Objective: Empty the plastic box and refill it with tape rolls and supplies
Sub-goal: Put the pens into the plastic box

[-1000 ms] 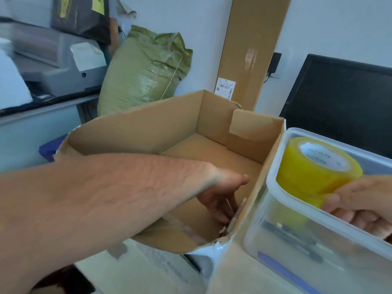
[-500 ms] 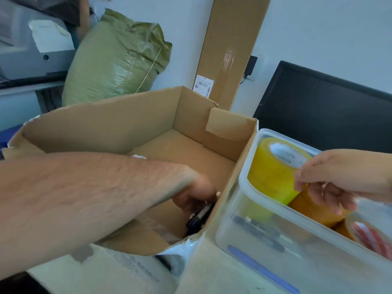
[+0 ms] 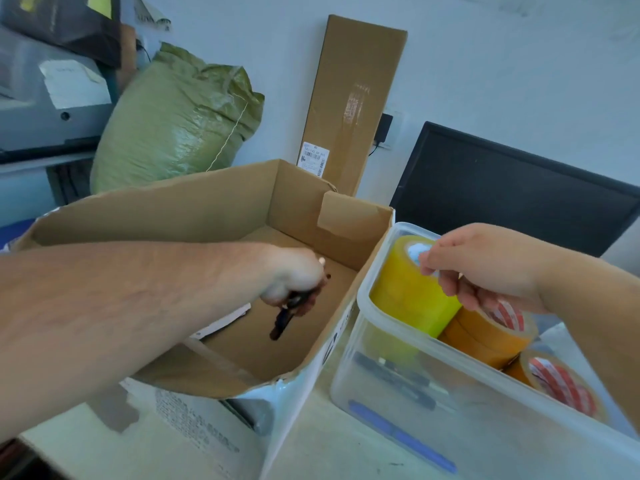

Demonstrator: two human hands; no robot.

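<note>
A clear plastic box [image 3: 388,341] stands at the right on the table. Inside it a yellow tape roll [image 3: 405,292] stands on edge beside brown tape rolls [image 3: 485,337] with red-and-white cores; black and blue pens [image 3: 398,420] lie on its bottom. My right hand [image 3: 481,268] hovers over the box, its fingertips touching the yellow roll's top. My left hand [image 3: 294,275] is inside the open cardboard box [image 3: 207,209] to the left and grips a dark, slim tool [image 3: 282,322] that hangs down from the fist.
A black monitor [image 3: 512,188] stands behind the plastic box. A tall flat carton [image 3: 349,98] and a green woven sack [image 3: 173,123] lean against the wall. A printer [image 3: 45,95] sits on a shelf at the far left. White paper [image 3: 221,322] lies in the cardboard box.
My left hand has closed on the dark tool and lifted it off the cardboard box's floor. My right hand has let the yellow roll settle in the plastic box and shifted to its top.
</note>
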